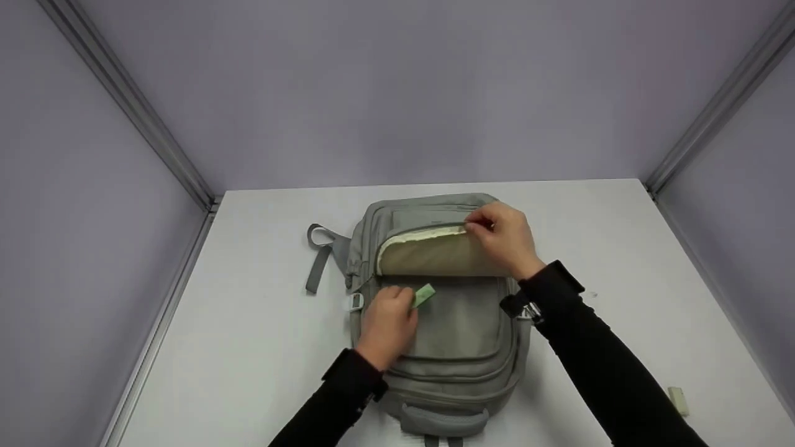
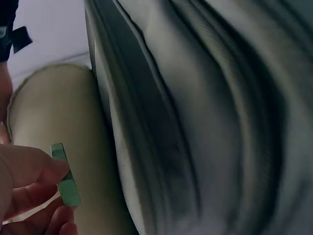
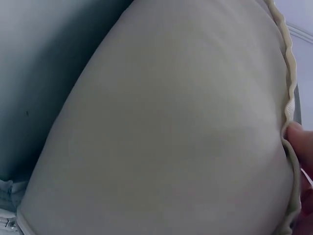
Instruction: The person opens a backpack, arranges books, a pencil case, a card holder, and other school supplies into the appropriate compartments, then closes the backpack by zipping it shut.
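Observation:
A grey-green backpack (image 1: 459, 335) lies on the table, its front pocket unzipped. My right hand (image 1: 504, 239) pinches the edge of the pocket's flap (image 1: 435, 251) and holds it raised, showing the beige lining. In the right wrist view that lining (image 3: 171, 122) fills most of the picture, with thumb and fingers (image 3: 302, 147) at the zipper edge. Between thumb and fingers, my left hand (image 1: 390, 320) pinches a small flat green block (image 1: 423, 295), just over the pocket front below the opening. The left wrist view shows the green block (image 2: 68, 188) sticking out past the fingertips.
A small pale block (image 1: 678, 401) lies on the white table (image 1: 248, 347) at the right, beside my right forearm. One backpack strap (image 1: 318, 268) extends to the left, and the carry handle (image 1: 444, 421) faces the near side. Grey panels (image 1: 416, 93) enclose the back and sides.

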`<state>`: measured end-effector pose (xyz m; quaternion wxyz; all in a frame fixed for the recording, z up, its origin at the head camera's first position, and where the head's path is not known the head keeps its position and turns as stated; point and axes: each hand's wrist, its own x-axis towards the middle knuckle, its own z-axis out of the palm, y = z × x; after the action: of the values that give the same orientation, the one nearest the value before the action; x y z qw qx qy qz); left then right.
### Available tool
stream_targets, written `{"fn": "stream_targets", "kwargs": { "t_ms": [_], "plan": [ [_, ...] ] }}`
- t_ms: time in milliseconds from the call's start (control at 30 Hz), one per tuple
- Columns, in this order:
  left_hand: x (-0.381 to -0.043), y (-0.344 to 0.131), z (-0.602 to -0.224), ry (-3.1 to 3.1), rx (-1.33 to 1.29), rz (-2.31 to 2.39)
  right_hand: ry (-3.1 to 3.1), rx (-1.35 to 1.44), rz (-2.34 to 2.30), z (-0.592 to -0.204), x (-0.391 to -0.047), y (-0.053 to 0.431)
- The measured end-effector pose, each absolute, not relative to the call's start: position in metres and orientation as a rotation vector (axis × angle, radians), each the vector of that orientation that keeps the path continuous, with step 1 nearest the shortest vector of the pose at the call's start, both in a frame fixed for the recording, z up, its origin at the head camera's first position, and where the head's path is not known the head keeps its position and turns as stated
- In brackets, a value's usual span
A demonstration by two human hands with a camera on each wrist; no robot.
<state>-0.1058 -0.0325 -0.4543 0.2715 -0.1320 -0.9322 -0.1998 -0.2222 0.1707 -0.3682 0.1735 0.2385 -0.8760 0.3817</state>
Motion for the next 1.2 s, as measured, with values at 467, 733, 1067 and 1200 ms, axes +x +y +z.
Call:
{"fn": "stream_targets", "kwargs": {
  "t_ms": [467, 733, 1067, 1200],
  "plan": [
    [-0.144, 0.003, -0.458, -2.829, -0.275, -0.352, -2.035, 0.833, 1.164, -0.374, -0.217, 0.156],
    [-0.132, -0.014, -0.443, -2.675, -0.395, -0.343, -2.057, 0.836, 1.182, -0.378, -0.216, 0.161],
    [-0.137, -0.053, -0.376, -2.275, -0.436, -0.558, -2.096, 0.872, 1.171, -0.378, -0.200, 0.168],
    [-0.140, -0.063, -0.362, -2.441, -0.476, -0.627, -2.113, 0.890, 1.167, -0.379, -0.195, 0.170]
  ]
}}
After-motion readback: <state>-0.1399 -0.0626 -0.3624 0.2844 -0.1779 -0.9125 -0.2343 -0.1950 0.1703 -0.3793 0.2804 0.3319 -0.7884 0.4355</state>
